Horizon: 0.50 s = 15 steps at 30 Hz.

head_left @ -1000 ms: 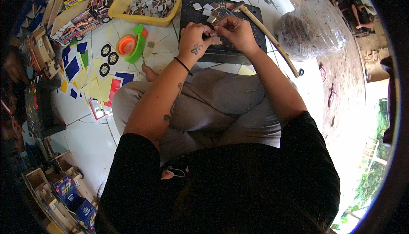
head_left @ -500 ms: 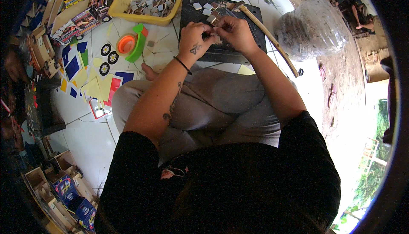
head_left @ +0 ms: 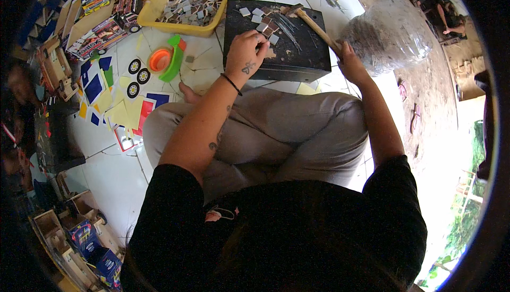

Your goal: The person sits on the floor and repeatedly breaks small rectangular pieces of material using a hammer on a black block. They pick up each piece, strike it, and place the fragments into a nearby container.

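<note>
A hammer (head_left: 319, 28) lies slantwise over the right side of a low black box (head_left: 311, 57), its head near the box's far edge. My right hand (head_left: 351, 64) is closed round the lower end of the handle. Above the box's near left part, my left hand (head_left: 246, 54) has its fingers pinched together; whatever they hold is too small or hidden to make out. Several small square pieces (head_left: 258, 19), some grey and some brown, lie on the box beyond that hand. Thin dark metal strips or nails (head_left: 287, 28) lie beside the squares.
A yellow basin (head_left: 211, 28) of similar squares stands behind the box. Left are a green tape dispenser (head_left: 173, 65), an orange ring (head_left: 160, 60), paper wheels (head_left: 133, 89), coloured stickers (head_left: 93, 88) and toy trucks (head_left: 95, 42). A plastic-wrapped bundle (head_left: 390, 37) sits right.
My right hand has left the left hand's fingertips and moved right to take hold of the hammer handle. My left hand stays over the box, still pinched.
</note>
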Motion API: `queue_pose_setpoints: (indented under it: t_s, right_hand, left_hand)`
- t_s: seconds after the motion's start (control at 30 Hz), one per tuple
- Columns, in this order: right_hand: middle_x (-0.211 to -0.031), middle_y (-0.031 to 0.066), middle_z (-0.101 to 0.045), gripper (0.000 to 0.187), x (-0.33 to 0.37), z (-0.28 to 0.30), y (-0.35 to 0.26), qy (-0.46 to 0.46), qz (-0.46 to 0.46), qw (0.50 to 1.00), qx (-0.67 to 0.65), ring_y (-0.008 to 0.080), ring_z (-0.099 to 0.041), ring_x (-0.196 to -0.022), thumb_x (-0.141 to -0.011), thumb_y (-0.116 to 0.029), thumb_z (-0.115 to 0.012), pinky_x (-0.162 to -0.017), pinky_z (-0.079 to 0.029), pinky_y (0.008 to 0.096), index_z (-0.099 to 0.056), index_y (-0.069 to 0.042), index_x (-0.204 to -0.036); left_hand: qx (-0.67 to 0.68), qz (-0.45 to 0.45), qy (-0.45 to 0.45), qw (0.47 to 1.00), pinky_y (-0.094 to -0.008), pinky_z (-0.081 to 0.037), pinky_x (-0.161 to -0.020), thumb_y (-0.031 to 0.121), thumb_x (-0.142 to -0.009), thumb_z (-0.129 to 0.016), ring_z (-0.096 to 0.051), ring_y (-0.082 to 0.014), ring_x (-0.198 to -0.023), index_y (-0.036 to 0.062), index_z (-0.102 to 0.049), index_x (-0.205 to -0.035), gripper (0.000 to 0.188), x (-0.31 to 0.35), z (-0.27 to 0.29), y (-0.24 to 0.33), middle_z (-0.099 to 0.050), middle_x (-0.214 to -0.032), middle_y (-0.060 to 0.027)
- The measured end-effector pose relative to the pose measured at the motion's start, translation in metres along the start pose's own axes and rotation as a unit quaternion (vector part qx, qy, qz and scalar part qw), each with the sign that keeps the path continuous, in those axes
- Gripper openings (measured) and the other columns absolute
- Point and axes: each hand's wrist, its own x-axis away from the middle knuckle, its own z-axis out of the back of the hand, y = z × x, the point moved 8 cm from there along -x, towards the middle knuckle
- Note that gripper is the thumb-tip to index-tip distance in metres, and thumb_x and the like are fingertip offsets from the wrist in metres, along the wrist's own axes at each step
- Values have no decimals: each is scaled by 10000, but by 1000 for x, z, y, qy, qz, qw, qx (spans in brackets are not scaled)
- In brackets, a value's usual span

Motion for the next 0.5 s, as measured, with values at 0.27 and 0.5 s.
queue_pose_setpoints:
  t_s: [0.27,0.5]
  right_hand:
    - [-953,206,-626,322,103,56,-74,-49,-52,978,-194,375,-622,-870,-928,-111,-495,-766,-482,403,-504,-44,-1242]
    - [-1005,184,-628,357,140,64,-124,57,54,992,-94,375,-629,-841,-914,-107,-504,-726,-506,440,-500,-106,-1271]
  left_hand:
    - [12,-13,9,1000,-345,-478,-583,97,-798,-649,-602,-278,-635,-4,-603,-763,116,0,2,2,-603,-754,-117]
    - [-4,-22,2,1000,-397,-460,-711,111,-785,-637,-594,-305,-737,28,-611,-733,101,0,-1,4,-603,-763,-99]
